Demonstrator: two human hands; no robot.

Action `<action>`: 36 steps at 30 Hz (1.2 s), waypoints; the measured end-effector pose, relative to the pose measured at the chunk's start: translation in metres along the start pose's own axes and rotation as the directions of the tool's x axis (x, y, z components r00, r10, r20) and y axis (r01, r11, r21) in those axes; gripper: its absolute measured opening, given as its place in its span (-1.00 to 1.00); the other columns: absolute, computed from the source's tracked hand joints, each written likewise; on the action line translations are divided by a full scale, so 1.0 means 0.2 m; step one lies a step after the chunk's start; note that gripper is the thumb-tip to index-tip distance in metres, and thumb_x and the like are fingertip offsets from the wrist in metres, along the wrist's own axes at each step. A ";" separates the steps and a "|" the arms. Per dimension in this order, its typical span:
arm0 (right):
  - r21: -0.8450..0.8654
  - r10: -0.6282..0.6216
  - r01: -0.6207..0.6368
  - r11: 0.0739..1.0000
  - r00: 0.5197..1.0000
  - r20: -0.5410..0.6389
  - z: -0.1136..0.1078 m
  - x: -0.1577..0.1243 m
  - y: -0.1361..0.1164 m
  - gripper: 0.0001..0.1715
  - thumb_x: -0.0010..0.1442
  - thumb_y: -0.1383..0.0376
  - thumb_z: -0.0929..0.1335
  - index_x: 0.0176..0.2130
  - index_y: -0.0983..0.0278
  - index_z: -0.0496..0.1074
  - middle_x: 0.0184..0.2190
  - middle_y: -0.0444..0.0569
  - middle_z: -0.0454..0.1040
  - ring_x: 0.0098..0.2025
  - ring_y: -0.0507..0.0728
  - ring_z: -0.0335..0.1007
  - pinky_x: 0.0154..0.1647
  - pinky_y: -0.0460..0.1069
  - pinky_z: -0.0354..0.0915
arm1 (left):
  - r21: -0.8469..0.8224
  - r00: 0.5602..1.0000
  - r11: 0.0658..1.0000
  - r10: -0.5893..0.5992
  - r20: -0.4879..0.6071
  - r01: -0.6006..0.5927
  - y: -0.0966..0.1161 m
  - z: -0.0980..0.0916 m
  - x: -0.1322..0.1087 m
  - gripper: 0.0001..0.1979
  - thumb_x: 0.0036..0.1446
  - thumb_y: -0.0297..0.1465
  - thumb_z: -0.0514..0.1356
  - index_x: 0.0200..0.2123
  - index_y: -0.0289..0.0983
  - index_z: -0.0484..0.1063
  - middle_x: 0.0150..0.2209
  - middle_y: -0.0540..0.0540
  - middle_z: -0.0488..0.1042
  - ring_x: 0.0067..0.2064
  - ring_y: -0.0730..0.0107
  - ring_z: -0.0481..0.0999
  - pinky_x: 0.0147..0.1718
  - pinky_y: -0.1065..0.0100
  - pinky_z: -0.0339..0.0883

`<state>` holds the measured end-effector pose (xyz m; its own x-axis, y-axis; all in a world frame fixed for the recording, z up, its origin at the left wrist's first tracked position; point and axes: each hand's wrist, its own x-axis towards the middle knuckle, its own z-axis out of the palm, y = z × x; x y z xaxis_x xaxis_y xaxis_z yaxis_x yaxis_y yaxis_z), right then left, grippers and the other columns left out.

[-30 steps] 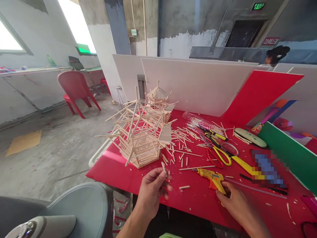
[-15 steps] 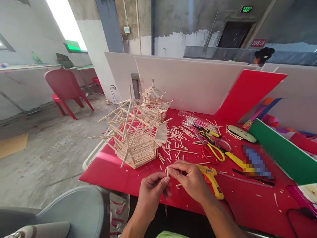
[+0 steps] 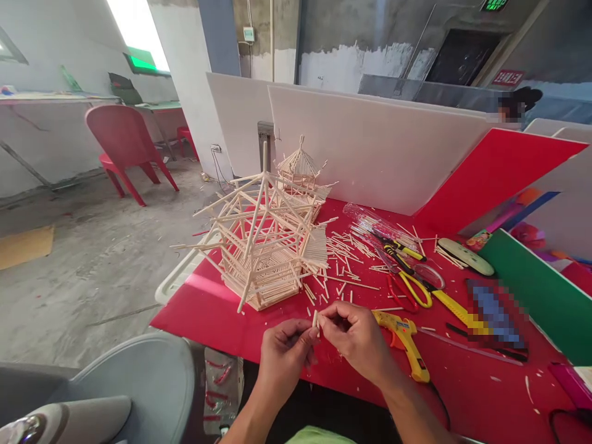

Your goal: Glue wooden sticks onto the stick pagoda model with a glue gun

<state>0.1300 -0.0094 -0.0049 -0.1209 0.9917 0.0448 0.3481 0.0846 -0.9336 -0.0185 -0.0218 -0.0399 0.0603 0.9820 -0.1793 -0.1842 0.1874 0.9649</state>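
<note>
Over the front of the red tabletop, a short wooden stick (image 3: 315, 318) stands upright between my hands. The thumb and fingers of my left hand (image 3: 289, 348) pinch its lower end. My right hand (image 3: 351, 333) pinches at its upper part, fingers curled close to the left hand. Just beyond them rises a pavilion model (image 3: 263, 246) of thin wooden sticks, its roof an open frame. A smaller tower with a filled stick roof (image 3: 300, 163) stands behind it. Loose cut sticks (image 3: 345, 250) lie scattered to the right of the model.
A yellow glue gun (image 3: 407, 345) lies right of my right hand, its cord running off the front. Beyond it are yellow-handled scissors (image 3: 416, 290) and pliers (image 3: 407, 250). White boards (image 3: 370, 148) stand behind the table; a grey bin (image 3: 139, 382) is at lower left.
The camera view has shifted slightly, so the scene sits further right. My right fingers have moved slightly at the stick, whose upper end shows more clearly.
</note>
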 end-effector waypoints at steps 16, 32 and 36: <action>-0.202 0.140 -0.151 0.968 0.988 -0.067 -0.03 -0.01 0.20 -0.55 0.30 0.05 0.21 -0.41 0.23 0.49 -0.55 -0.12 0.41 -0.46 0.07 0.33 -0.37 -0.05 0.23 | -0.339 0.993 0.936 -0.112 -0.023 0.097 -0.05 0.03 0.02 -0.73 0.01 -0.20 0.37 -0.39 -0.32 0.54 -0.54 -0.02 0.46 -0.62 0.52 0.35 -0.65 0.47 0.25; 0.080 0.023 -0.028 0.996 0.998 0.065 -0.03 0.07 0.10 -0.64 0.24 0.05 0.34 -0.38 0.25 0.54 -0.42 -0.10 0.45 -0.35 0.05 0.37 -0.30 -0.08 0.29 | -0.159 0.949 0.950 -0.234 0.212 0.270 0.00 0.04 0.04 -0.62 0.00 -0.12 0.32 -0.56 -0.34 0.44 -0.69 0.00 0.37 -0.74 0.57 0.26 -0.73 0.49 0.05; 0.113 -0.038 0.030 0.993 0.997 0.067 -0.02 0.07 0.10 -0.66 0.27 0.09 0.34 -0.40 0.25 0.49 -0.45 -0.13 0.41 -0.39 0.02 0.35 -0.32 -0.10 0.28 | -0.262 0.931 0.903 -0.284 0.228 0.340 0.02 0.03 0.06 -0.74 -0.01 -0.25 0.32 -0.51 -0.37 0.50 -0.74 0.09 0.24 -0.75 0.68 0.07 -0.73 0.50 -0.20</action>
<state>0.1383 0.0066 -0.0222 -0.1959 0.9790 0.0564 0.2374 0.1031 -0.9659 -0.0129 -0.0096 -0.0380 0.3324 0.8554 -0.3973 -0.4027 0.5096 0.7604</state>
